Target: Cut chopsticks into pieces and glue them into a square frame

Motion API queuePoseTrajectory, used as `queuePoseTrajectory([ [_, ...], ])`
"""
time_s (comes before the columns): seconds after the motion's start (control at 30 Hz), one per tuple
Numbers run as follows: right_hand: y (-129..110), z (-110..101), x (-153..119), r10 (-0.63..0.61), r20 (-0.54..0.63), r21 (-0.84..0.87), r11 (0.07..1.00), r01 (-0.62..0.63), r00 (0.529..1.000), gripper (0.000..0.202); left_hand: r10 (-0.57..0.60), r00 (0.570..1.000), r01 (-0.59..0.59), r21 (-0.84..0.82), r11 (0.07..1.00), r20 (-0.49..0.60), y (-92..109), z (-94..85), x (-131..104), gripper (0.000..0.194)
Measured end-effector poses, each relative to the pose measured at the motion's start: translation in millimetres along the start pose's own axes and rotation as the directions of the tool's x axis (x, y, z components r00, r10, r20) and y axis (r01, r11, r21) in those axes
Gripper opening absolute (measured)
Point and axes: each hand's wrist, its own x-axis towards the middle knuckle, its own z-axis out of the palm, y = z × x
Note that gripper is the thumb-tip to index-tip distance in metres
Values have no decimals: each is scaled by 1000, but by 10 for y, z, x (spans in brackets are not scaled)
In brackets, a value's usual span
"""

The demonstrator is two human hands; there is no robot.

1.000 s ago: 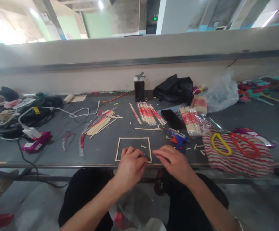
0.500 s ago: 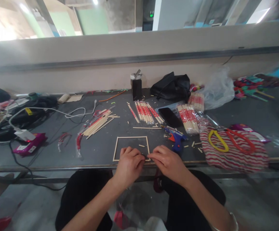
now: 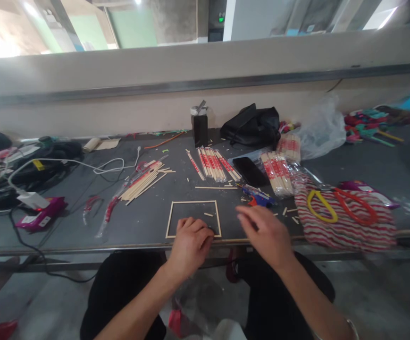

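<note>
On the dark table lies a rectangular frame made of thin wooden sticks (image 3: 194,202). My left hand (image 3: 192,241) rests over its near side, fingers curled and pinching the near stick close to the right corner. To the right of the frame, my right hand (image 3: 266,233) hovers with its index finger and thumb a little apart and nothing seen between them. Just beyond it lies a blue glue gun (image 3: 257,194), partly hidden by that hand. A short stick piece (image 3: 208,215) lies inside the frame.
A pile of loose sticks (image 3: 143,184) lies to the left, with wrapped chopsticks (image 3: 212,165) farther back. A phone (image 3: 250,171), a striped cloth (image 3: 346,231) and scissors with yellow and red handles (image 3: 321,212) are on the right. A white cable (image 3: 66,160) crosses the left side.
My right hand has left the frame's near right corner and moved right, toward the glue gun. My left hand has stayed on the frame.
</note>
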Motion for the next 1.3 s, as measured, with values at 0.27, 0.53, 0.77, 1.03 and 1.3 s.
queuePoseTrajectory([
  [0.27,274,-111,182,644,83,-324,739,-591,760,71,4,1000,-4,-10,1000,-3,2,-3,-2,16],
  [0.53,343,-200,223,729,160,325,598,-733,666,44,15,1000,-15,-4,1000,-13,-1,1,1,17],
  [0.77,214,-352,-132,438,654,735,-179,-654,616,17,36,999,-36,13,999,-27,-22,27,-1,17],
  [1.03,-55,-463,-506,394,747,660,-339,-670,536,29,47,999,-47,12,999,-15,-16,1,7,17],
  [1.3,-231,-329,-826,420,768,638,-428,-640,484,28,73,997,-72,32,997,-30,-25,-3,10,19],
])
